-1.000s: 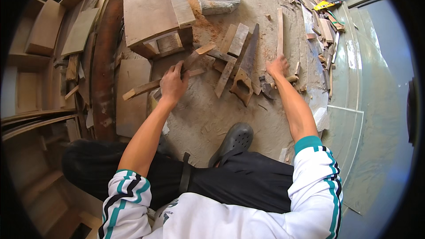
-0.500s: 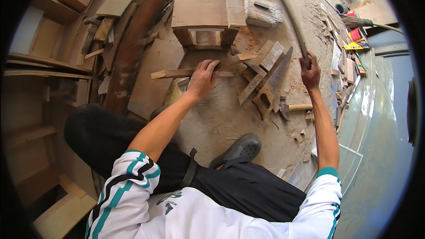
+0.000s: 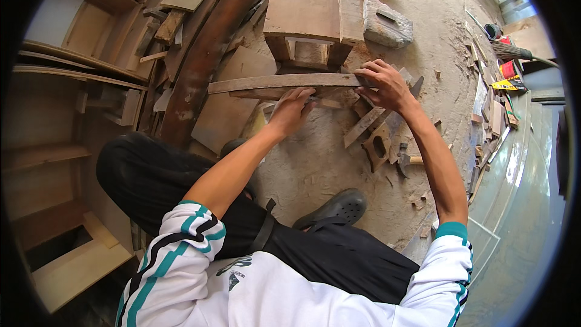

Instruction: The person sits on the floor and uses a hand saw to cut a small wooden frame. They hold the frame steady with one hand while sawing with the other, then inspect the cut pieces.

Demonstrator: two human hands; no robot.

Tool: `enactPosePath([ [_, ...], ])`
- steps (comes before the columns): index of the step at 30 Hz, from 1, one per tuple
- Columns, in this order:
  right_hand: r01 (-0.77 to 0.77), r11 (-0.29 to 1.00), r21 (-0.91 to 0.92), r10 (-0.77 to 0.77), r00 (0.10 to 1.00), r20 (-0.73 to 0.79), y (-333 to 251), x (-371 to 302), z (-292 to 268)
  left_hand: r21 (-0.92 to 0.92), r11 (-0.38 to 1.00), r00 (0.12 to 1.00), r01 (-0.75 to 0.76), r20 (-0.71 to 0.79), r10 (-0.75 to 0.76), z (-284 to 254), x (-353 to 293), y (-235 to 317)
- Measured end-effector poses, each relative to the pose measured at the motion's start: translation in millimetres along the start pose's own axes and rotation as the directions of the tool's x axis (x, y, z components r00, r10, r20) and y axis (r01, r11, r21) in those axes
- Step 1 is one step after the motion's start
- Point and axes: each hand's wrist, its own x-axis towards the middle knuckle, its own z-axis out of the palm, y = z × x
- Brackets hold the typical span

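Observation:
A long wooden strip (image 3: 266, 83) lies crosswise in front of me, its right end gripped by my right hand (image 3: 385, 86). Just under it is a shorter piece of wood (image 3: 245, 93), held by my left hand (image 3: 292, 111) with curled fingers. The two pieces overlap; whether they touch along their length I cannot tell. Beyond them stands a box-like wooden stool (image 3: 305, 6), its near legs partly hidden. Below my right hand, a handsaw (image 3: 376, 148) with a wooden handle rests among offcuts, beside a hammer (image 3: 403, 160).
A pale block (image 3: 387, 22) lies right of the stool. Wooden shelving (image 3: 45, 157) lines the left, with a long brown beam (image 3: 203, 54) and a flat board (image 3: 233, 94) nearby. A broom (image 3: 511, 52), scraps and glass sheets (image 3: 514, 175) are along the right.
My right hand has come left and brought the long strip down from upright to crosswise, over the shorter piece. My left hand keeps hold of that piece. The view has shifted slightly.

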Motion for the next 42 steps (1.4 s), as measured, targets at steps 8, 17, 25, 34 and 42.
enactPosePath([
  [8, -0.047, 0.998, 0.038, 0.045, 0.997, 0.057, 2.9, 2.7, 0.6, 0.012, 0.999, 0.999, 0.038, 0.023, -0.038, 1.1, 2.8, -2.2],
  [17, -0.050, 0.998, 0.027, 0.046, 0.991, 0.122, 8.5, 10.6, 5.1, 0.189, 0.934, 0.951, -0.302, -0.003, 0.308, -16.4, -7.3, -4.4],
  [25, -0.048, 0.999, 0.021, 0.044, 0.990, 0.137, 10.2, 12.7, 4.6, 0.408, 0.812, 0.902, -0.418, 0.076, 0.426, -126.1, 25.1, -12.3],
  [34, -0.068, 0.996, 0.052, 0.060, 0.988, 0.139, 9.2, 2.5, 13.0, 0.552, 0.834, 0.930, 0.000, 0.306, -0.202, -136.5, 11.1, -41.7],
  [42, -0.062, 0.998, 0.003, 0.062, 0.995, 0.076, 6.7, -4.6, 19.3, 0.563, 0.822, 0.963, -0.090, 0.260, -0.073, -125.7, 5.0, -57.5],
])
